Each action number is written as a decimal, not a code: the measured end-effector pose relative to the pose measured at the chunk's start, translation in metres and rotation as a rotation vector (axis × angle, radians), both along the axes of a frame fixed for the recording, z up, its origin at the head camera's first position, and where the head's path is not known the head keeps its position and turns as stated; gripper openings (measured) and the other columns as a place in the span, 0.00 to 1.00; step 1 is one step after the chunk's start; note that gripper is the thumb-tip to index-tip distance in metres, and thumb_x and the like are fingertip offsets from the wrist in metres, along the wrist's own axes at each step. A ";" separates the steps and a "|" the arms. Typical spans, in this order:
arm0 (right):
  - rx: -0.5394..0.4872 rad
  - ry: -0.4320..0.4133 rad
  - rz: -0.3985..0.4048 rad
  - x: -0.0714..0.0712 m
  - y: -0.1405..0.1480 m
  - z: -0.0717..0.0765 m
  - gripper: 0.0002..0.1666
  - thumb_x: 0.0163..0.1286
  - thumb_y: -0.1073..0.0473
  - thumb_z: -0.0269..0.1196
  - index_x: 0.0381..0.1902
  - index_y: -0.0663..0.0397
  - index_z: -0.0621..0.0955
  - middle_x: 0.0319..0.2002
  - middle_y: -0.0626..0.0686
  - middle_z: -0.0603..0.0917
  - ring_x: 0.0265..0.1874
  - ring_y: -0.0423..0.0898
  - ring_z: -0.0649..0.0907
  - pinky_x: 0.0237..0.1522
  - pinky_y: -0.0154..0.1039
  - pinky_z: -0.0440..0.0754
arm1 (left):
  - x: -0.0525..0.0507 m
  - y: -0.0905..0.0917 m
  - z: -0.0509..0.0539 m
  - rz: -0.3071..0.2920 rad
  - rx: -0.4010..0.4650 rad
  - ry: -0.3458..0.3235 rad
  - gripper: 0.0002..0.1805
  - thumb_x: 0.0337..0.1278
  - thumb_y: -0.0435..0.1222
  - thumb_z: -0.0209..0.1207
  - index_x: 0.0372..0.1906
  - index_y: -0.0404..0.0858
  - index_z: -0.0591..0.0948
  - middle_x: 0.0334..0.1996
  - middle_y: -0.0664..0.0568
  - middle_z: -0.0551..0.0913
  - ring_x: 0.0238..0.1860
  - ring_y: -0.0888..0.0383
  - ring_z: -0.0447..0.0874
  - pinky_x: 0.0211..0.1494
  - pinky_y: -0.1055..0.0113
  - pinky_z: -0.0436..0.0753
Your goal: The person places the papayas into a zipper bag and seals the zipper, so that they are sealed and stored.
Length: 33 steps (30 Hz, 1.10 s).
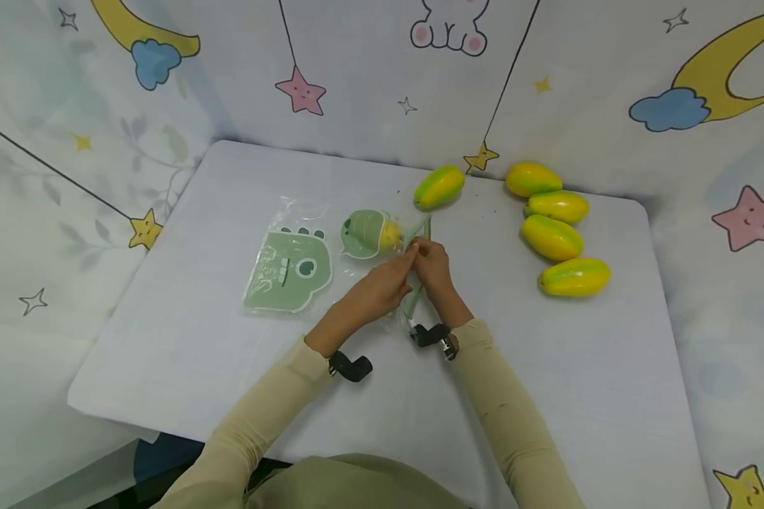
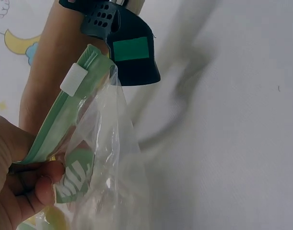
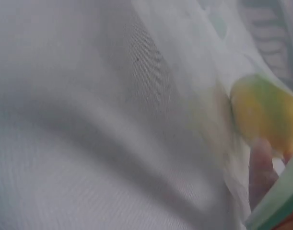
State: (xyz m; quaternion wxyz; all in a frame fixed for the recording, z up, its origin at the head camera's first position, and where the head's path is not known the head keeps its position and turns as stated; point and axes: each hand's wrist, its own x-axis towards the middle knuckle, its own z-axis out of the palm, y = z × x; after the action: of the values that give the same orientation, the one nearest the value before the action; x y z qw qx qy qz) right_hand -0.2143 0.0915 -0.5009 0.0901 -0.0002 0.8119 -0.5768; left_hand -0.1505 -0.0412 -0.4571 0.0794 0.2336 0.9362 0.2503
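Observation:
A clear zip bag (image 1: pixel 364 233) with a green cartoon print lies in front of me, a yellow-green fruit (image 1: pixel 391 235) like a mango or papaya inside. My left hand (image 1: pixel 382 286) pinches the bag's green zip strip (image 2: pixel 55 122) between thumb and fingers; a white slider (image 2: pixel 74 80) sits near the strip's end. Close beside it, my right hand (image 1: pixel 434 268) grips the same strip, its fingertips close to the left ones. In the right wrist view a fingertip (image 3: pixel 261 165) shows next to the fruit, seen through the plastic.
Left of the hands lies a second clear bag (image 1: pixel 289 272) with a green dinosaur face. Several yellow-green fruits (image 1: pixel 576 277) form a column on the right of the white table (image 1: pixel 229 212). Another fruit (image 1: pixel 440 187) rests near the back edge, before a printed cloth (image 1: pixel 356 42).

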 end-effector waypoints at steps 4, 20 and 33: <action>0.045 0.037 0.130 -0.004 0.002 -0.004 0.15 0.65 0.64 0.55 0.17 0.57 0.71 0.19 0.49 0.71 0.21 0.44 0.68 0.23 0.34 0.65 | 0.001 -0.002 -0.002 -0.020 0.004 0.010 0.42 0.65 0.29 0.57 0.77 0.29 0.48 0.59 0.35 0.76 0.52 0.46 0.79 0.57 0.58 0.78; 0.498 0.320 -0.729 0.015 0.185 0.042 0.28 0.70 0.54 0.59 0.63 0.60 0.68 0.73 0.62 0.50 0.63 0.59 0.63 0.64 0.45 0.63 | -0.007 -0.012 -0.005 0.017 0.060 0.017 0.40 0.65 0.32 0.60 0.76 0.29 0.53 0.43 0.42 0.80 0.42 0.52 0.77 0.52 0.60 0.79; 0.234 -0.378 -0.452 0.023 0.264 0.044 0.47 0.70 0.40 0.58 0.79 0.35 0.49 0.61 0.59 0.68 0.20 0.39 0.85 0.30 0.35 0.85 | -0.009 -0.015 -0.014 0.065 0.079 -0.022 0.40 0.65 0.33 0.60 0.76 0.30 0.53 0.35 0.48 0.76 0.39 0.55 0.74 0.47 0.63 0.77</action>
State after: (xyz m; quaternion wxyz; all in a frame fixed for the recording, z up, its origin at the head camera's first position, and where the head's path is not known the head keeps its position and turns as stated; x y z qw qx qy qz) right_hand -0.1908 0.3559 -0.4565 0.1085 0.2979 0.8210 -0.4748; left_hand -0.1597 -0.0557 -0.4709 0.0721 0.2034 0.9318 0.2918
